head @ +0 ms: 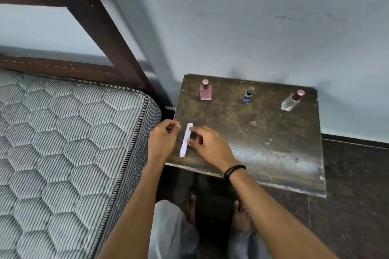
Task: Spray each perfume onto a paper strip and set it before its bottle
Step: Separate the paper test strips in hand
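A white paper strip (185, 140) lies near the front left corner of the small dark table (263, 136). My right hand (210, 146) comes in from the right, and its forefinger and thumb pinch the strip's right edge. My left hand (163, 139) hovers just left of the strip with its fingers curled, and I see nothing in it. Along the table's back stand three bottles: a pink perfume bottle (205, 90) on the left, a small blue bottle (248, 95) in the middle, and a clear bottle with a dark cap (291, 101) on the right.
A quilted grey mattress (63, 143) on a dark wooden bed frame (101, 27) fills the left side, close to the table. A pale wall rises right behind the bottles. My bare feet (212, 210) stand on the dark floor below the table's front edge.
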